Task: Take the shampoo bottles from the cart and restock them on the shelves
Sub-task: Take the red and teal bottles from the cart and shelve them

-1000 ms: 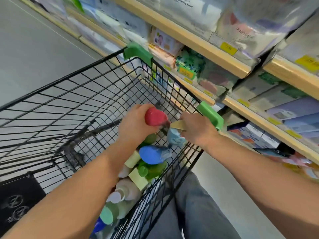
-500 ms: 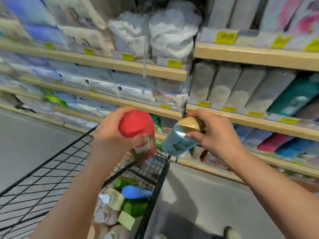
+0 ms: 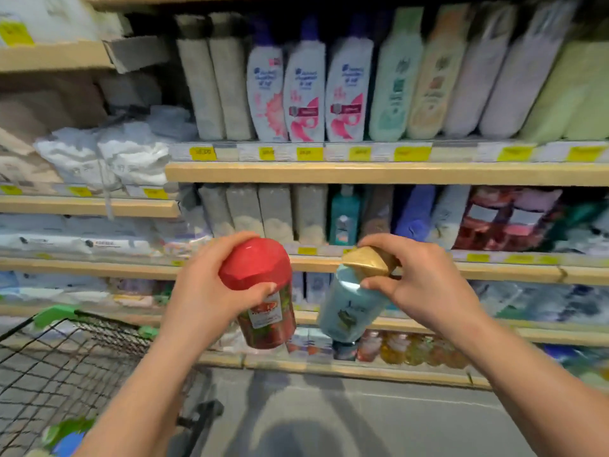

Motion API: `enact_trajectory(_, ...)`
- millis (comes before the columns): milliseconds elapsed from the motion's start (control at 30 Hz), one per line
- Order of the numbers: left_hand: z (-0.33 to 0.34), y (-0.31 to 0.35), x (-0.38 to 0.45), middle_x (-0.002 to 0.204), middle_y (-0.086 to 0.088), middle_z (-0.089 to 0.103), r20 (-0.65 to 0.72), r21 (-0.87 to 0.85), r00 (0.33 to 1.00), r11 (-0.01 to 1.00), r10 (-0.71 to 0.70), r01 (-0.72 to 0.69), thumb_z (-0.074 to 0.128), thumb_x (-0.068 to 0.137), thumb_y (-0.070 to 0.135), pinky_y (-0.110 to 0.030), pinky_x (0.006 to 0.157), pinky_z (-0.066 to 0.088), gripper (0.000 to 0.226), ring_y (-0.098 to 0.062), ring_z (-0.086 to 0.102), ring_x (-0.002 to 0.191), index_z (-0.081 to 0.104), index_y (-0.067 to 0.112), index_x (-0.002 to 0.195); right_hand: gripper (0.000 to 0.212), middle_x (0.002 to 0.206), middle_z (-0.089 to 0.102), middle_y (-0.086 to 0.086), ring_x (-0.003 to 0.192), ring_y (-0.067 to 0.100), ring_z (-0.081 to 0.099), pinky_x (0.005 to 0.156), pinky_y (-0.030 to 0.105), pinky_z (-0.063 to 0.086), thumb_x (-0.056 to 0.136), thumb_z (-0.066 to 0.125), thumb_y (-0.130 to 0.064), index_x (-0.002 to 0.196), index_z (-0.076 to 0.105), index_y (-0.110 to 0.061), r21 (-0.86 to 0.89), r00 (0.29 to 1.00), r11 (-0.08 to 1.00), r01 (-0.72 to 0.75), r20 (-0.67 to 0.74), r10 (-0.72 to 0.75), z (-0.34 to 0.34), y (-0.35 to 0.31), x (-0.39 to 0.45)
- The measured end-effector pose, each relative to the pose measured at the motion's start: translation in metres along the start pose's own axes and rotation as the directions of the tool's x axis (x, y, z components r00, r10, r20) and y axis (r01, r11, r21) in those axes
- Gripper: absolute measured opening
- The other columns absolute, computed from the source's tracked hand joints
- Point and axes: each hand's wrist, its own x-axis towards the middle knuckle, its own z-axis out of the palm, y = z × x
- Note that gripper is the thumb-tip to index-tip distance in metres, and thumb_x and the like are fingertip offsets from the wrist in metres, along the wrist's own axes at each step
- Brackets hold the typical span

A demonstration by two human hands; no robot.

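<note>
The left hand (image 3: pixel 211 291) clasps a red-capped bottle (image 3: pixel 263 291); the right hand (image 3: pixel 425 288) pinches a gold-capped bottle (image 3: pixel 352 301) by its cap, which could likely slip free.

held bottles: 2 | hands: 2 | white pink-label shelf bottles (image 3: pixel 304 80): 3 | carts (image 3: pixel 66 357): 1

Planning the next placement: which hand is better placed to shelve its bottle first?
Probably right. The right hand holds the pale blue bottle by its gold cap, directly below the teal bottle.
</note>
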Motion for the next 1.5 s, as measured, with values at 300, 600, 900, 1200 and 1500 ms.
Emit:
enact_trajectory(300,0.126,0.116,0.017,0.095,0.026,0.054,0.109,-0.091,0.98,0.984,0.165,-0.156,0.083,0.055,0.023,-0.013,0.071,0.041,0.056,0.007,0.052,0.087,0.048,0.05,0.089,0.045,0.121,0.06,-0.005,0.112,0.021,0.052,0.086,0.032,0.04,0.08,0.066,-0.022,0.122,0.051,-0.028,-0.126,0.987,0.98,-0.152,-0.075,0.144,-0.103,0.114,-0.048)
enact_trajectory(600,0.21,0.193,0.067,0.103,0.014,0.059,0.235,-0.195,0.918,0.941,0.319,-0.276,0.074,0.049,0.034,-0.024,0.078,0.048,0.051,-0.012,0.056,0.098,0.05,0.051,0.091,0.047,0.105,0.065,-0.003,0.097,0.015,0.054,0.082,0.03,0.04,0.074,0.072,-0.018,0.119,0.057,-0.025,-0.003,0.926,0.96,-0.28,-0.264,0.269,-0.175,0.192,-0.061)
enact_trajectory(900,0.294,0.266,0.151,0.097,0.03,0.059,0.253,-0.362,0.856,0.865,0.451,-0.349,0.067,0.037,0.05,0.001,0.065,0.041,0.055,0.012,0.055,0.085,0.055,0.056,0.09,0.054,0.096,0.064,-0.011,0.096,0.011,0.06,0.086,0.026,0.045,0.066,0.078,-0.021,0.116,0.06,-0.029,0.071,0.887,0.95,-0.305,-0.343,0.31,-0.257,0.278,-0.023)
enact_trajectory(1200,0.359,0.357,0.2,0.088,0.04,0.059,0.265,-0.446,0.737,0.756,0.622,-0.478,0.065,0.038,0.049,0.001,0.065,0.04,0.048,0.015,0.056,0.08,0.058,0.055,0.085,0.043,0.078,0.07,-0.017,0.075,-0.002,0.059,0.075,0.017,0.045,0.056,0.078,-0.02,0.078,0.056,-0.05,0.216,0.825,0.951,-0.222,-0.478,0.301,-0.33,0.355,-0.028)
enact_trajectory(1500,0.425,0.431,0.205,0.086,0.035,0.063,0.262,-0.434,0.706,0.734,0.658,-0.523,0.067,0.034,0.052,-0.001,0.062,0.042,0.052,0.011,0.06,0.077,0.059,0.053,0.085,0.033,0.085,0.07,-0.023,0.079,-0.008,0.062,0.078,0.022,0.05,0.046,0.075,-0.042,0.075,0.063,-0.05,0.131,0.879,0.981,-0.146,-0.439,0.189,-0.403,0.442,-0.034)
